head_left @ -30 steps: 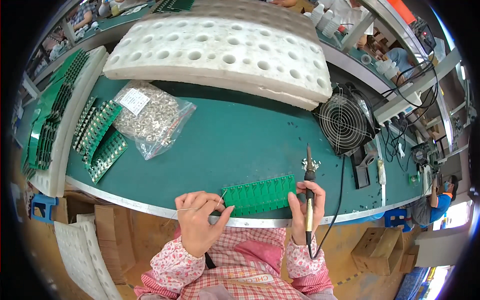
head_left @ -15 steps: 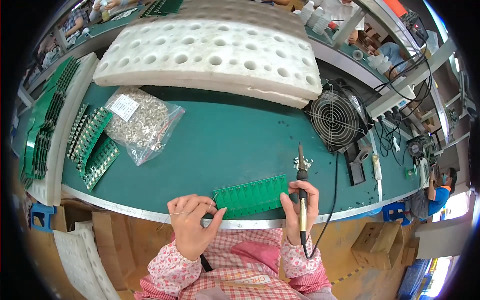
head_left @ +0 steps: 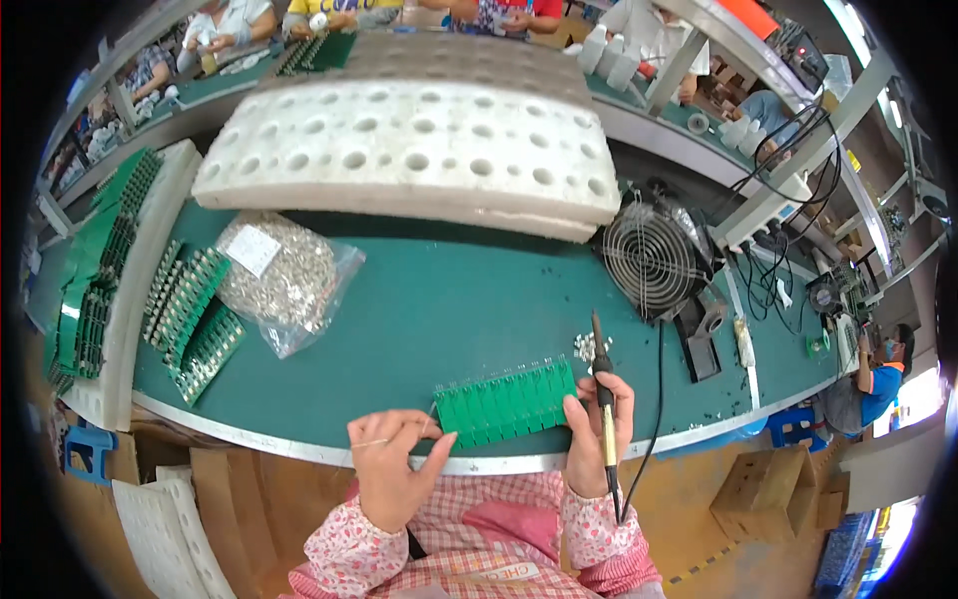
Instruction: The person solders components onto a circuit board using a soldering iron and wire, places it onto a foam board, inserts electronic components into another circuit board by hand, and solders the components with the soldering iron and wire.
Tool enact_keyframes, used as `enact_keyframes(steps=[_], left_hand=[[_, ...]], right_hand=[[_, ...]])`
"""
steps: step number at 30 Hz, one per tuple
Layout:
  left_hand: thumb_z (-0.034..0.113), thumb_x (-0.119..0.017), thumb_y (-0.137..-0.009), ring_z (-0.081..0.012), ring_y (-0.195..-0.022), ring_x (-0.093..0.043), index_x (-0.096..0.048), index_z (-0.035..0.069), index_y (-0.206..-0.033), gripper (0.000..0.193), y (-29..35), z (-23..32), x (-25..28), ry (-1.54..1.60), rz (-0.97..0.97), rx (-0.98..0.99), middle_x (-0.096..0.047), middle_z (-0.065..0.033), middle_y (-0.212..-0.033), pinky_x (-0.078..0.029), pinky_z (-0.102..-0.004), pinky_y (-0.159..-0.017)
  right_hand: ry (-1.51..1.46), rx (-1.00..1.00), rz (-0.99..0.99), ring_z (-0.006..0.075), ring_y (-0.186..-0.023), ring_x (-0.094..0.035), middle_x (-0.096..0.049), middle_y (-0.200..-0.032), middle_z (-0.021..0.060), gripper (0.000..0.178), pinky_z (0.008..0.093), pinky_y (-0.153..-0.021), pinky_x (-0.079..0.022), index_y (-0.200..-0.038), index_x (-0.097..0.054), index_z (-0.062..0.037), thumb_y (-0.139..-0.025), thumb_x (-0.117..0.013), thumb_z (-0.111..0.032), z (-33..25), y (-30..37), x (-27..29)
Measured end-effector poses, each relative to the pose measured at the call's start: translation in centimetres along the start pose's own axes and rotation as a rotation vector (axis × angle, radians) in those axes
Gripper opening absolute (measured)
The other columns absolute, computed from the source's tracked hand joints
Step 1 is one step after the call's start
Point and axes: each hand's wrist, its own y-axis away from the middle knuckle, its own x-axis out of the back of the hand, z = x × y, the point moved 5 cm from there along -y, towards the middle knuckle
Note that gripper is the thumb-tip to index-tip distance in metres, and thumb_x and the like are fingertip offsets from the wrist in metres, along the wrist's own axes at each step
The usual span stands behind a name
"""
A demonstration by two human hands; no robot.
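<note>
A green circuit board strip (head_left: 504, 404) is held across the near edge of the table, with a row of small pins along its far side. My left hand (head_left: 391, 461) pinches its left end between thumb and fingers, and a thin wire (head_left: 371, 442) runs across those fingers. In my right hand (head_left: 591, 434) is a soldering iron (head_left: 609, 439), tip upward, with its black cord trailing from the lower end. My right thumb and fingers also reach the board's right end. Small pale metal parts (head_left: 591, 347) lie in a pile just behind the iron.
A clear bag of small metal parts (head_left: 284, 270) lies at left, beside several finished-looking boards (head_left: 190, 304). More boards (head_left: 105, 270) stand in white foam at far left. A large holed foam block (head_left: 409, 160) spans the back. A fan (head_left: 654, 255) stands at right.
My view has shifted, so the bench sits lower in the picture. The board has tilted a little, showing its pins more plainly. Both hands keep their holds.
</note>
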Motion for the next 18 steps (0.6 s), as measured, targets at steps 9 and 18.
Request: enact_keyframes(steps=[9, 18], left_hand=[[0.005, -0.068, -0.084, -0.0115, -0.081, -0.058, -0.067, -0.003, -0.083, 0.008, -1.2, -2.2, -0.9, 0.99, -0.153, 0.454, -0.062, -0.0069, -0.092, -0.047, -0.0246, -0.077], [0.019, -0.071, -0.083, -0.0081, -0.067, -0.051, -0.064, 0.003, -0.08, 0.018, -14.9, -7.3, 7.1, 1.004, 0.189, 0.431, -0.058, 0.0, -0.074, -0.039, -0.0232, -0.061]], right_hand=[[-0.166, -0.064, 0.01, 0.0139, -0.093, -0.053, -0.052, -0.103, 0.0075, 0.039, 0.0244, -0.068, -0.055, -0.117, -0.047, -0.0033, -0.083, -0.064, 0.004, -0.6, 0.0, -0.4], [-0.094, -0.069, -0.019, 0.0129, -0.084, -0.055, -0.05, -0.103, 0.0109, 0.034, 0.0283, -0.065, -0.057, -0.117, -0.045, -0.0004, -0.086, -0.058, 0.0, -1.1, 0.0, -0.3]])
